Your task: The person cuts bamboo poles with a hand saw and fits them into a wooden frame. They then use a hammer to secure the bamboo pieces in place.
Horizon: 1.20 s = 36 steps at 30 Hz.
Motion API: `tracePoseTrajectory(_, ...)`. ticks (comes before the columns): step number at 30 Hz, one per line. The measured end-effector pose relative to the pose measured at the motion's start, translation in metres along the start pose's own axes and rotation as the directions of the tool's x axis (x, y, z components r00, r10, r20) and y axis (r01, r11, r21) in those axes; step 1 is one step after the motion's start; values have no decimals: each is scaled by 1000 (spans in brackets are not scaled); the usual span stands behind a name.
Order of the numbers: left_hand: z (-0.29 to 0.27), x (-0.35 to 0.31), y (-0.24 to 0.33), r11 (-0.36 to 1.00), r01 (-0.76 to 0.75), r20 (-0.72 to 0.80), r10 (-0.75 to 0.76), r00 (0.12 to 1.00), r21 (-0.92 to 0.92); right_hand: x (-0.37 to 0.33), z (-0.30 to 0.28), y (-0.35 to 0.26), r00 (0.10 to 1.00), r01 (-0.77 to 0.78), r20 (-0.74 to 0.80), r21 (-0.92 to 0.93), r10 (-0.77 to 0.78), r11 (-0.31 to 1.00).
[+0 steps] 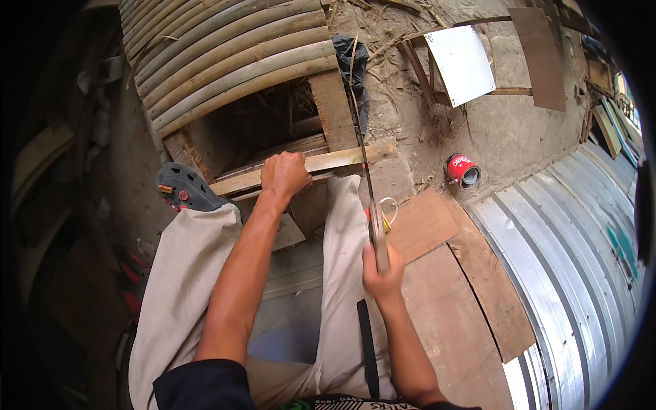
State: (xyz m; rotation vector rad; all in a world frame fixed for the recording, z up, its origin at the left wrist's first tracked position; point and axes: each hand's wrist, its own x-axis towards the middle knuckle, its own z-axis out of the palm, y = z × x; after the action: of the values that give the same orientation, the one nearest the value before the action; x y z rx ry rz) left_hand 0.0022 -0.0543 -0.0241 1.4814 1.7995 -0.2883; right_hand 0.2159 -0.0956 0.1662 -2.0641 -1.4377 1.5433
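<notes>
left hand (285,172) closes round the wooden strip (337,159) by the slatted bench (232,63), right hand (384,273) grips a long-bladed tool (370,186); if the strip shifts, the tool could skid into the knee (345,193)

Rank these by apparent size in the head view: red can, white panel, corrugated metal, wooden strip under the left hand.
1. Corrugated metal
2. White panel and wooden strip: too close to rank; strip longer but narrower
3. Red can

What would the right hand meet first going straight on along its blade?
The right hand would likely meet the wooden strip crossed by the long blade; the trousered knee sits beside that line, depth unclear.
</notes>
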Motion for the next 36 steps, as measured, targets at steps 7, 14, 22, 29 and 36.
tracePoseTrajectory(7, -2, -1, 0, 1000, 5, -36, -4, 999, 21, 27, 3, 33, 990, 72, -135, 245, -39, 967)
tracePoseTrajectory(14, -3, 6, 0, 997, 75, -153, -75, 985, -7, -16, -65, 51, 994, 77, -76, -16, -78, 997)
tracePoseTrajectory(22, -14, 16, 9, 993, 114, -114, -114, 987, -6, -21, -59, 56, 996, 85, 7, 188, -88, 979)
tracePoseTrajectory(29, -16, 25, 26, 999, 53, -93, -54, 994, -9, -5, -53, 32, 986, 17, 152, 328, -70, 944)
tracePoseTrajectory(36, -17, 25, 25, 999, 51, -66, -50, 997, 12, 3, -68, 16, 969, -94, 246, 278, 24, 956)
